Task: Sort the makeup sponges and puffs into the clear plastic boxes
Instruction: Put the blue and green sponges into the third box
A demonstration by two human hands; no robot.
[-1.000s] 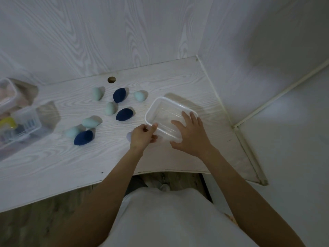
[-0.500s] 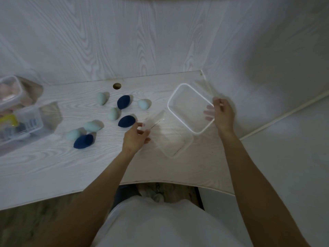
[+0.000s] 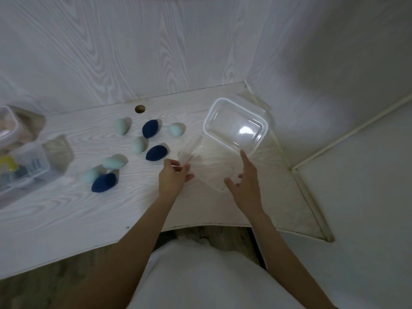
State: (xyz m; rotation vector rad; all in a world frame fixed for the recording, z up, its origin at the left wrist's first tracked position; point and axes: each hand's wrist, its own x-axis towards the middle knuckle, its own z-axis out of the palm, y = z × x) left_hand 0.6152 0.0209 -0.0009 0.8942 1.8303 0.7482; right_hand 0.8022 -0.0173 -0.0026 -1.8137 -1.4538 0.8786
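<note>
A: Start with the biggest. White wood-grain desk (image 3: 66, 210), set in a corner, with a round cable hole (image 3: 140, 108) near the back edge.

B: Next down, at the far left: two clear storage boxes (image 3: 24, 166), only partly in frame. What they hold is blurred, something yellow in the nearer one.

A: And the task's boxes?

B: A clear lid (image 3: 234, 123) lies by the right wall, tilted, one long edge resting over the far rim of the open clear box (image 3: 211, 170). The box sits on the desk between both hands, near the front edge, and nothing shows inside it.

A: The grip, left side?

B: The left hand (image 3: 172, 178) is at the box's left corner. Thumb and fingers are pinched narrow on the rim there, so it holds the box.

A: Right side?

B: The right hand (image 3: 245, 186) has its fingers spread wide, the index finger stretched up toward the lid's near edge. It closes on nothing. Whether that fingertip touches the lid, I cannot tell. The lower fingers overlap the box's right side.

A: Smallest last.

B: Eight egg-shaped sponges lie loose on the desk, left of the box. Three are navy: one at the back (image 3: 150, 128), one in the middle (image 3: 156, 152), one at the front (image 3: 103, 182). Five are pale mint (image 3: 138, 144), scattered among them. The front navy one touches a mint neighbour. All are apart from both hands.
</note>
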